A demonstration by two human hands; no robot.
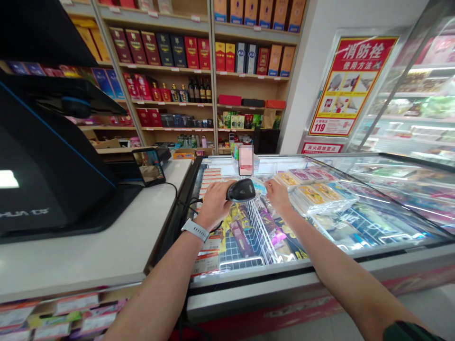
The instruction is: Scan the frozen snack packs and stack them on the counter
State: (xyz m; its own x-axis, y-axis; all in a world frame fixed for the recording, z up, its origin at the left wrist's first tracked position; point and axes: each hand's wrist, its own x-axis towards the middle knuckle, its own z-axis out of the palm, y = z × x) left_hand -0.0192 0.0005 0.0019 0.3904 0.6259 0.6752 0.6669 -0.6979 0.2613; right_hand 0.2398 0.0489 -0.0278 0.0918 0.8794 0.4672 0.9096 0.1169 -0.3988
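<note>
My left hand (216, 202), with a pale watch band at the wrist, grips a black handheld scanner (241, 190) over the glass-topped freezer (213, 298). Its head points away from me, toward an upright phone (246, 160) with a pinkish screen. To the right of the scanner is my right hand (277, 195), its fingers pinched together. They are beside a light blue and clear package (259, 185); what lies between the fingertips is too small to tell. Below both hands, wrapped ice creams (241, 238) lie in wire baskets (261, 229) under the glass.
On the left, a white counter (142, 237) carries a large black terminal (46, 166) and a small screen (149, 166). Stacked packs (318, 194) sit on the right of the freezer. A black cable (170, 185) runs near my left hand. Shelves of boxed bottles (192, 52) stand behind.
</note>
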